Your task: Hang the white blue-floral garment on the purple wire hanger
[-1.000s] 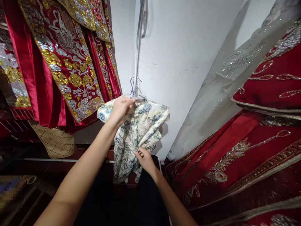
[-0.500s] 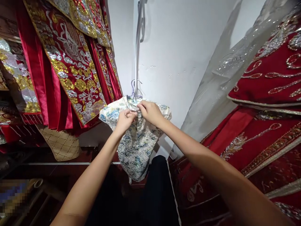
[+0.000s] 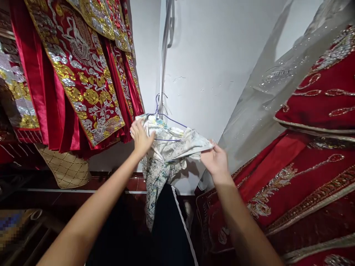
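Note:
A short-sleeved blouse (image 3: 156,173) with a pale floral print hangs partly on a thin purple wire hanger (image 3: 174,120). The hanger's right side is bare, and its lower bar shows through the open neck. My left hand (image 3: 141,140) is wrapped around the blouse's left shoulder, over the hanger's left end, which it hides. With its fingertips, my right hand (image 3: 216,159) pinches the blouse's right sleeve and holds it stretched out to the right, away from the hanger.
The hanger hook is on a white vertical pole (image 3: 163,55) against the white wall (image 3: 205,51). Red embroidered garments (image 3: 91,92) hang at left. A clear plastic cover (image 3: 257,96) and beaded red garments (image 3: 310,147) stand close at right. My dark trousers (image 3: 169,221) are below.
Both hands have left the blouse's front neckline. My left hand moved to the left shoulder; my right hand drew the right sleeve outward, baring the hanger's right arm. The blouse now hangs twisted.

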{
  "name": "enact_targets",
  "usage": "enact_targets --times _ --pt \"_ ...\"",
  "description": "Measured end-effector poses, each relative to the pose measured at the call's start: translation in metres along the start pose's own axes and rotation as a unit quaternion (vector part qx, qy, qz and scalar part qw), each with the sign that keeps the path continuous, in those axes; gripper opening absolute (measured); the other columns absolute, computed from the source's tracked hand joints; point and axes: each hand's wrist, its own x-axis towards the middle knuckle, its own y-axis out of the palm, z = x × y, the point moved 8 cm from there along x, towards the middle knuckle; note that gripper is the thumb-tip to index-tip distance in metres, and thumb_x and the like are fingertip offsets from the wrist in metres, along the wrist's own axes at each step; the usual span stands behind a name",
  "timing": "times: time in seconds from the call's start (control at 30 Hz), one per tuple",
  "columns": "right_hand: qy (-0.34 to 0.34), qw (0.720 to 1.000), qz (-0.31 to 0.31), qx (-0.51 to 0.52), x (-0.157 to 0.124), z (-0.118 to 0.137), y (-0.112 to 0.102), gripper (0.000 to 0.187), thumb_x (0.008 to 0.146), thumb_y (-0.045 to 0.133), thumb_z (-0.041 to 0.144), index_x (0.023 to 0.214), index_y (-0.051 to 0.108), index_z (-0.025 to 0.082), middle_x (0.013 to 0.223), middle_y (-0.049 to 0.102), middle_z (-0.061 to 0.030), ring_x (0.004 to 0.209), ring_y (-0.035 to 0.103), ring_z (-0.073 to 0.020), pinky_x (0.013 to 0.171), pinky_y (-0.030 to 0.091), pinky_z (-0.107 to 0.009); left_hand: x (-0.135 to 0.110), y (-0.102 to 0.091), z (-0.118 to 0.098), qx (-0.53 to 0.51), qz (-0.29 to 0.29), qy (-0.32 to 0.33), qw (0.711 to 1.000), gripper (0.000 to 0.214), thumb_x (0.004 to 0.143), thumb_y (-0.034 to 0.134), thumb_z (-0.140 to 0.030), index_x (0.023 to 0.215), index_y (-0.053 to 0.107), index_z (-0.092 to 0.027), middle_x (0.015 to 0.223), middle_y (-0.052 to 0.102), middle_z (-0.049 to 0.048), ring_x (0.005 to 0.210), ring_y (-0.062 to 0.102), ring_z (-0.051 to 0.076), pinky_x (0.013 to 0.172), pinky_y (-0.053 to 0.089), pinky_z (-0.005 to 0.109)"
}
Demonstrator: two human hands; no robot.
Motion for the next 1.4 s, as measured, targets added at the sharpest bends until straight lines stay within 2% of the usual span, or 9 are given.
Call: enact_targets --times 0.23,0.37,0.53,0.73,0.87,0.97,1.1,1.23,1.4 --pt "0.136 0.951 -0.142 0.241 -0.020 -0.095 -0.042 0.028 0.092 0.035 0.018 0.083 0.062 0.022 0.090 0.073 -0.0041 0.090 0.068 -0.0188 0.089 0.054 -0.040 0.068 0.026 0.082 -0.066 0.246 -0.150 0.955 0.021 0.063 0.058 -0.010 0.081 0.065 -0.019 0.091 0.068 0.0086 0.105 0.057 0.032 0.093 0.041 0.038" --pt "0.177 0.942 -0.198 0.206 -0.024 -0.132 -0.048 0.023 0.088 0.042 0.013 0.071 0.054 0.023 0.073 0.068 -0.0012 0.071 0.067 -0.0170 0.078 0.057 -0.034 0.024 0.005 0.123 -0.099 0.273 -0.250 0.924 0.008 0.056 0.057 -0.011 0.055 0.052 -0.018 0.053 0.052 0.0013 0.065 0.057 0.021 0.064 0.045 0.029" --pt "0.248 0.965 -0.064 0.057 -0.047 -0.168 0.006 0.010 0.087 0.059 0.032 0.084 0.057 0.023 0.078 0.067 -0.0026 0.076 0.067 -0.0186 0.077 0.055 -0.033 -0.057 -0.018 0.149 -0.171 0.270 -0.370 0.872 0.014 0.052 0.057 -0.017 0.053 0.044 -0.020 0.046 0.047 0.0002 0.044 0.049 0.018 0.045 0.043 0.030" --pt "0.280 0.931 0.086 -0.217 -0.071 -0.176 0.082 0.053 0.090 0.046 0.068 0.090 0.064 0.018 0.076 0.066 -0.0056 0.063 0.059 -0.0170 0.066 0.048 -0.031 -0.098 -0.031 0.080 -0.310 0.245 -0.335 0.856 0.016 0.060 0.061 -0.023 0.075 0.059 -0.017 0.070 0.063 0.0018 0.064 0.059 0.018 0.062 0.049 0.029" --pt "0.332 0.918 0.216 0.013 -0.082 -0.145 0.145 0.071 0.090 0.031 0.076 0.091 0.067 0.015 0.082 0.070 -0.0089 0.074 0.065 -0.0189 0.070 0.050 -0.029 -0.123 -0.041 -0.050 -0.242 0.449 0.025 0.860 0.020 0.084 0.062 -0.037 0.084 0.070 -0.019 0.088 0.067 0.0060 0.092 0.059 0.025 0.089 0.045 0.039" --pt "0.379 0.891 0.217 0.126 -0.085 -0.120 0.154 0.046 0.090 0.055 0.057 0.097 0.066 0.014 0.080 0.070 -0.0053 0.071 0.065 -0.0161 0.067 0.050 -0.025 -0.131 -0.058 -0.094 -0.108 0.404 0.210 0.884 0.025 0.091 0.057 -0.043 0.094 0.072 -0.023 0.103 0.065 0.0078 0.109 0.052 0.028 0.106 0.032 0.048" --pt "0.413 0.871 0.209 0.165 -0.097 -0.115 0.145 0.025 0.083 0.067 0.036 0.097 0.067 0.015 0.077 0.069 -0.0030 0.068 0.066 -0.0159 0.067 0.052 -0.027 -0.116 -0.057 -0.078 -0.115 0.340 0.190 0.914 0.026 0.096 0.049 -0.039 0.113 0.062 -0.022 0.118 0.059 0.0099 0.114 0.050 0.026 0.104 0.035 0.043" --pt "0.414 0.868 0.260 0.083 -0.113 -0.113 0.138 0.033 0.078 0.072 0.043 0.093 0.069 0.014 0.078 0.070 -0.0037 0.066 0.065 -0.0157 0.068 0.052 -0.028 -0.132 -0.028 -0.032 -0.228 0.467 0.057 0.852 0.038 0.096 0.047 -0.048 0.124 0.048 -0.022 0.107 0.061 0.0057 0.092 0.056 0.019 0.083 0.045 0.031" --pt "0.237 0.903 0.269 -0.239 -0.069 -0.058 0.113 0.019 0.064 0.078 0.022 0.081 0.071 0.015 0.077 0.071 -0.0034 0.066 0.063 -0.0169 0.059 0.049 -0.026 -0.165 -0.013 0.022 -0.157 0.578 0.020 0.800 0.047 0.091 0.052 -0.054 0.064 0.053 -0.016 0.061 0.041 -0.0025 0.058 0.038 0.011 0.060 0.034 0.025"
